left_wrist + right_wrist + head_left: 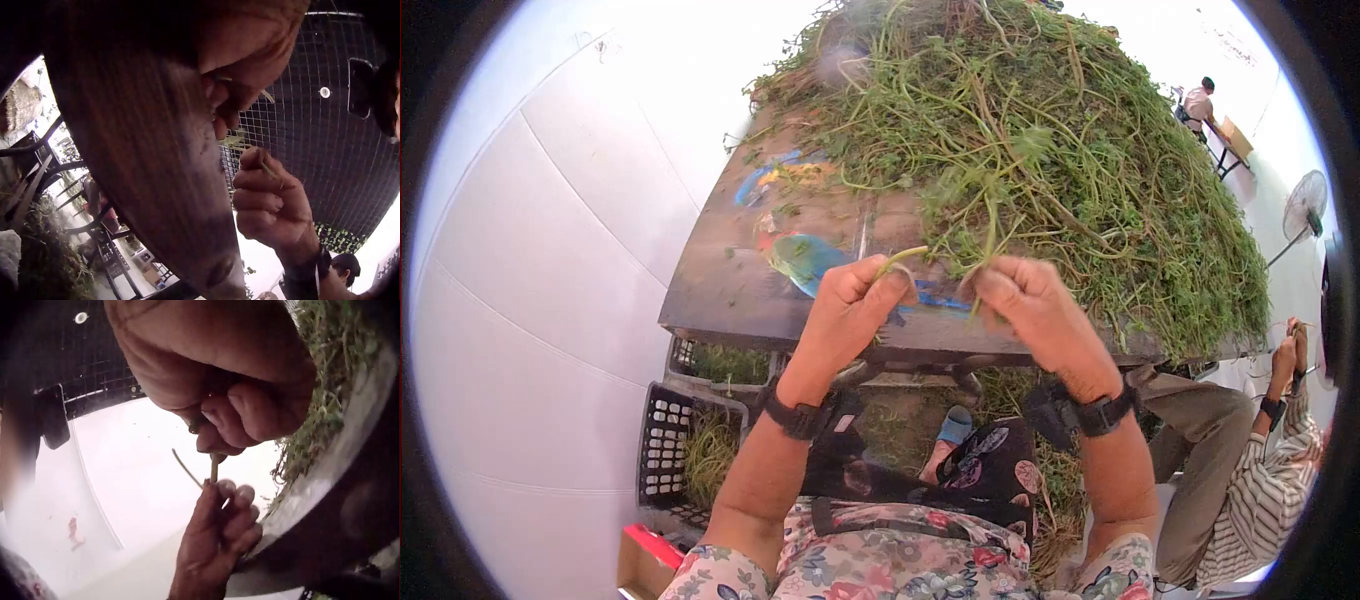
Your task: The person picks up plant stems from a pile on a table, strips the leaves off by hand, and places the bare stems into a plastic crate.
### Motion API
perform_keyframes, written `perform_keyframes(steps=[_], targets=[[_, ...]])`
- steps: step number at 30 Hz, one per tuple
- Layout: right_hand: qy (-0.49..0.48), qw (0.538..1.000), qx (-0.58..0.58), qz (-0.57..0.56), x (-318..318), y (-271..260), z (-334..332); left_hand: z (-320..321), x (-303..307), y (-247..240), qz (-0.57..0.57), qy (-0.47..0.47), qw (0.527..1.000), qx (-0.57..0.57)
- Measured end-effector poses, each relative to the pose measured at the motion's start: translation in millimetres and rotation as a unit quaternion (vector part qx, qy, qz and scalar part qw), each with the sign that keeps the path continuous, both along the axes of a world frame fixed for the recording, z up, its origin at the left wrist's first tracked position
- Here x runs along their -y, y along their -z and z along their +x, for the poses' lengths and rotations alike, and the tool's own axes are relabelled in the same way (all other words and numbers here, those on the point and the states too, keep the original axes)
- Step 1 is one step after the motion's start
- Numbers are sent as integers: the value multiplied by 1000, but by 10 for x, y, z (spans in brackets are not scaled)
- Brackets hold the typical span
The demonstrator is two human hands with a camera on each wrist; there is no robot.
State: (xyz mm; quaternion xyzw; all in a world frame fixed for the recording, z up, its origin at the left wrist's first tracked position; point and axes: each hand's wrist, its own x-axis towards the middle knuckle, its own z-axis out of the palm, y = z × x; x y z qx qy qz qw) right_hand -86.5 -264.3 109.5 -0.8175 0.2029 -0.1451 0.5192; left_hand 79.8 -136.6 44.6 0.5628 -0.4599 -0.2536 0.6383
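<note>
Both hands work just above the near edge of a table (725, 290) printed with colourful birds. A green stem (903, 256) is pinched between the thumb and curled fingers of my left hand (850, 310). My right hand (1035, 305), slightly blurred, pinches a leafy sprig (990, 225) whose top rises toward the heap. In the right wrist view a short stem piece (214, 469) spans the small gap between the two hands. Right behind them spreads a large heap of leafy green stems (1040, 150). My curled fingers partly hide what they hold.
Black plastic crates (665, 440) with greens stand below the table at left, beside a red-edged box (650, 555). At right sits another person in a striped shirt (1265, 500). A fan (1305, 205) and a distant person (1198, 105) at a small table are farther back.
</note>
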Motion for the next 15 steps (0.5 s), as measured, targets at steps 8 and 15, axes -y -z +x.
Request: perform_keyframes(steps=[8,15], targets=[[-56,997,16,43,-259,305,207,-37,-5,-71,-6,14,999,32],[-60,988,47,-135,-347,344,300,31,0,14,-12,35,999,-14]])
